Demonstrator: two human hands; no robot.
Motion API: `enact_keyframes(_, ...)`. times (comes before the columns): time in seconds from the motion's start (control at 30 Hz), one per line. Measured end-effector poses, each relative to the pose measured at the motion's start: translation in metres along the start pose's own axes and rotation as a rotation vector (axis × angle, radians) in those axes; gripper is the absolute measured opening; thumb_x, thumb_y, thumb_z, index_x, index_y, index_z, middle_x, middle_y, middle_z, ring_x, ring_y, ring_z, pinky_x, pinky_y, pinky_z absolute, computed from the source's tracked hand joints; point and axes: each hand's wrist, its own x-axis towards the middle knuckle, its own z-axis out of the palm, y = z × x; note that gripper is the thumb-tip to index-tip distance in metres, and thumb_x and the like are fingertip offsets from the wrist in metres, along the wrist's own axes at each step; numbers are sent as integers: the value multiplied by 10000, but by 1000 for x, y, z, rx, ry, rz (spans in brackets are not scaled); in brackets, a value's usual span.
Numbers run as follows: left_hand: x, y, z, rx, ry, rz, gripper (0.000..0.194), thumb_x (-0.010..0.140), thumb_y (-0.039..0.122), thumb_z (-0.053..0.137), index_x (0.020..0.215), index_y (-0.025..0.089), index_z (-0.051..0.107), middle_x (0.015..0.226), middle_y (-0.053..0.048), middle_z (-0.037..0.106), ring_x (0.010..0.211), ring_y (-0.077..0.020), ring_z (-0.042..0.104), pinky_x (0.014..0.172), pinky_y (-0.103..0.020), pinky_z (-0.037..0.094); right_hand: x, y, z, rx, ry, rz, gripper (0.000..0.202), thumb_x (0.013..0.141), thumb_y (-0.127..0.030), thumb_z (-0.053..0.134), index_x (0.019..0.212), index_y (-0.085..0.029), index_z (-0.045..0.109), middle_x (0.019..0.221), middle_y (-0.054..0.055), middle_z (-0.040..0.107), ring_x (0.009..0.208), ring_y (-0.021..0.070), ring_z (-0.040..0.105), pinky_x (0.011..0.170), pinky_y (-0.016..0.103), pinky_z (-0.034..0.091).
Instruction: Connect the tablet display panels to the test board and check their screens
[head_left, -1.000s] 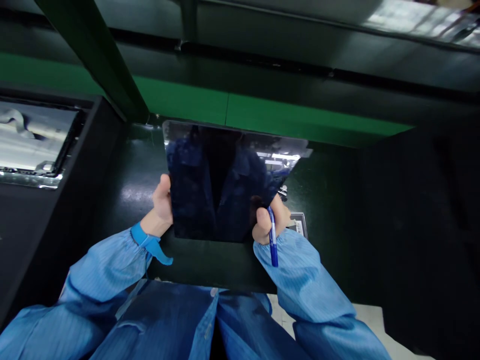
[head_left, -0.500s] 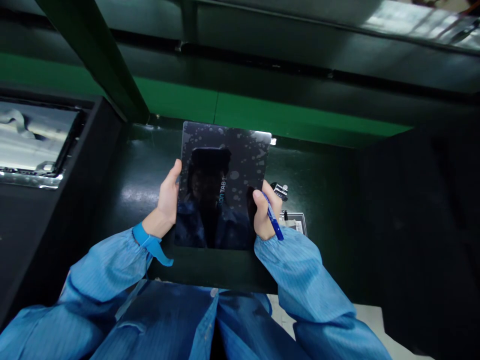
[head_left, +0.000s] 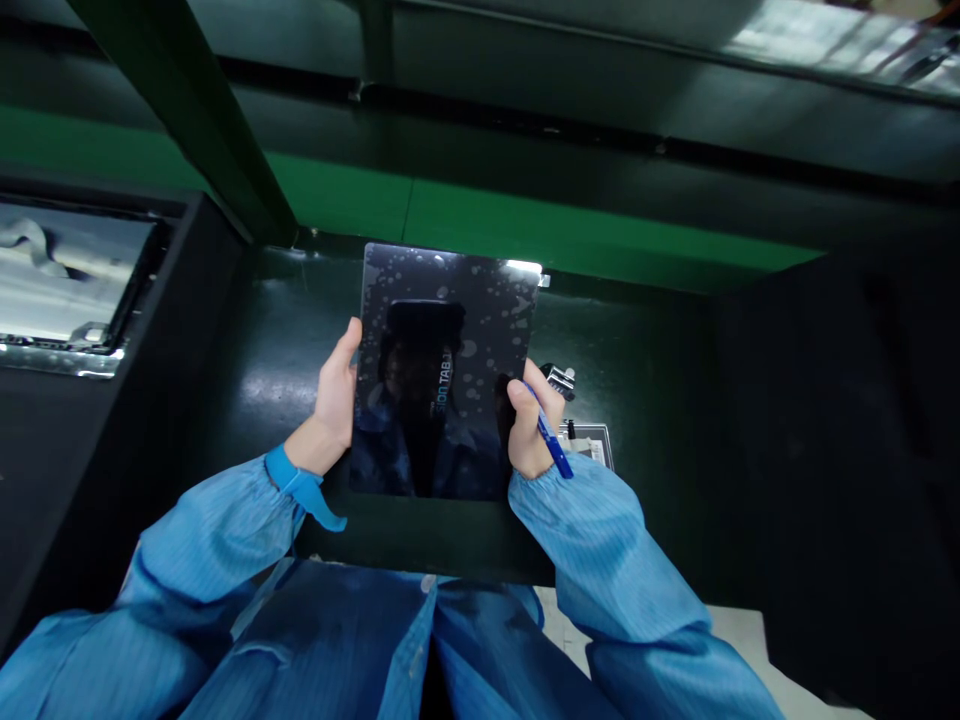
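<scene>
Fingers of my left hand (head_left: 334, 405) clamp the left edge of the glossy black rectangular tablet (head_left: 442, 370), upright above the dark green bench (head_left: 277, 350); my right hand (head_left: 531, 425) grips its right edge, also pinching a blue plastic pen (head_left: 553, 450) against it; a small label card (head_left: 592, 445) lies just beside that hand

The tablet (head_left: 446, 370) is glossy black, speckled with pale blotches and carrying light lettering down its middle. The pen (head_left: 553, 450) is blue. The sleeves (head_left: 592, 540) are light blue with fine stripes, and the wrist strap (head_left: 300, 490) is a brighter blue. The desk (head_left: 270, 370) is dark green, and the band (head_left: 570, 235) behind it a brighter green.
</scene>
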Motion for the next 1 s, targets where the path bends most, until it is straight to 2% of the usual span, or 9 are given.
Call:
enact_keyframes(0.3,-1,2,6,57,6,-9,537,1011,517,364,1431,257,576,1247,-33,753,1230,-313,667,1061,-432,549,-1,1,0,27,-9,6,469,1034,-558,429,1206,-229,715,1029,56,736,798,229,651,758,376,532)
enact_keyframes(0.6,-1,1,2,35,14,0,529,1010,488,379,1456,256,544,1255,-23,750,1261,-309,647,1066,-434,548,0,-1,0,9,-14,3,487,1039,-562,413,1215,-214,704,1037,53,732,830,220,648,788,362,526)
enact_keyframes(0.8,-1,2,5,33,7,-3,523,1005,506,380,1423,266,583,1236,-32,758,1233,-312,666,1065,-430,546,-1,-1,0,11,-16,21,465,1027,-584,418,1198,-266,710,1025,57,733,821,252,648,785,411,534)
enact_keyframes(1.0,-1,2,5,21,25,-5,527,1008,500,372,1421,255,588,1223,-34,762,1264,-319,644,1072,-445,537,-1,-1,0,11,-17,14,489,1035,-566,416,1212,-215,706,1030,62,732,828,237,647,794,391,532)
